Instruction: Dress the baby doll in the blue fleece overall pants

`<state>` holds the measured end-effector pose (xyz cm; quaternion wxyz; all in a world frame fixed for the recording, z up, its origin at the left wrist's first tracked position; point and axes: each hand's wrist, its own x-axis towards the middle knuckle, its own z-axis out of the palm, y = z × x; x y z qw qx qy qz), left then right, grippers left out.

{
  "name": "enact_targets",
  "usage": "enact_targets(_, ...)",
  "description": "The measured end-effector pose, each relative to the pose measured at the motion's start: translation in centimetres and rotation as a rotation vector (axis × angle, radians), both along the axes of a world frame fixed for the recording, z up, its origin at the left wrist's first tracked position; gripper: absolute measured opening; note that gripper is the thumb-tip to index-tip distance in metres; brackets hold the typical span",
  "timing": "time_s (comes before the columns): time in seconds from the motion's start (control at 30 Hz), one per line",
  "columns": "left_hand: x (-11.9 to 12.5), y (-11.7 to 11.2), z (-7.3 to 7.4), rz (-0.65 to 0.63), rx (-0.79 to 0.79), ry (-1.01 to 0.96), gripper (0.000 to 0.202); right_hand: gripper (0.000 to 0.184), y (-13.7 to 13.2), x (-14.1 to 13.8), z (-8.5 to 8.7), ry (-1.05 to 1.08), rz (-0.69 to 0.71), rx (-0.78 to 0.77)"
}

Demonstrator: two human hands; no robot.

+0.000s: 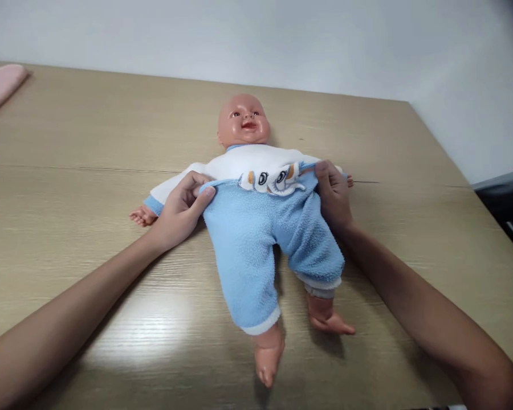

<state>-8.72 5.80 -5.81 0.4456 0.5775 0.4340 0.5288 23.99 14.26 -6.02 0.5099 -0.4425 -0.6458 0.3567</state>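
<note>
A baby doll lies on its back with its head toward the far side and its bare feet toward me. It wears a white top with blue cuffs and blue fleece pants with white hems. An animal-face patch at the waist is creased. My left hand pinches the waistband's left end between thumb and fingers. At the opposite end, my right hand grips the waistband, its fingers partly hidden. Between both hands the waistband is pulled out sideways.
The doll rests on a light wooden table with a seam across it. A pink cloth lies at the far left edge. Behind the table stands a pale wall. Something dark is beyond the right edge.
</note>
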Motion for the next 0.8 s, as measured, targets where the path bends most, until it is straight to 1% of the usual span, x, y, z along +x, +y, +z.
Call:
enact_targets(0.07,-0.1,0.1,-0.1,0.038,0.040,0.044,0.045,0.060,0.6,-0.5,-0.4,0.079,-0.004,-0.055)
enact_targets(0.1,-0.1,0.2,-0.2,0.046,0.046,0.049,0.045,0.059,1.0,-0.7,-0.5,0.098,0.016,-0.099)
enact_targets(0.2,-0.2,0.5,-0.5,0.049,0.026,0.026,0.046,0.063,2.1,-1.5,-0.4,0.084,0.141,-0.218)
enact_targets(0.27,-0.2,0.6,-0.7,0.063,0.008,0.027,0.046,0.067,2.4,-1.7,0.1,0.054,0.219,-0.226)
enact_targets(0.3,-0.2,0.7,-0.8,0.072,0.002,0.037,0.046,0.069,2.3,-1.7,0.3,0.041,0.234,-0.206)
enact_targets(0.4,-0.1,0.7,-0.8,0.063,-0.006,0.065,0.046,0.069,1.8,-1.9,0.9,0.019,0.192,-0.129)
enact_targets(0.53,0.0,0.7,-0.5,0.031,0.005,0.084,0.049,0.068,1.5,-2.6,0.7,-0.025,0.131,-0.095)
enact_targets(0.6,0.1,0.7,-0.3,0.034,0.025,0.103,0.050,0.063,1.2,-2.7,0.8,-0.055,0.075,-0.053)
enact_targets(0.67,0.2,0.7,-0.3,0.033,0.048,0.122,0.051,0.048,-0.2,-1.8,1.3,-0.044,-0.010,0.025)
enact_targets(0.7,0.3,0.6,-0.2,0.033,0.060,0.128,0.052,0.038,-1.4,-0.9,1.8,-0.038,-0.046,0.082)
enact_targets(0.73,0.3,0.5,-0.2,0.036,0.071,0.132,0.052,0.028,-2.9,0.3,2.4,-0.046,-0.054,0.125)
enact_targets(0.77,0.4,0.5,-0.2,0.039,0.080,0.137,0.053,0.019,-4.7,1.8,2.9,-0.122,-0.027,0.197)
enact_targets(0.8,0.5,0.4,-0.1,0.044,0.090,0.143,0.053,0.014,-6.8,3.4,3.5,-0.213,0.034,0.291)
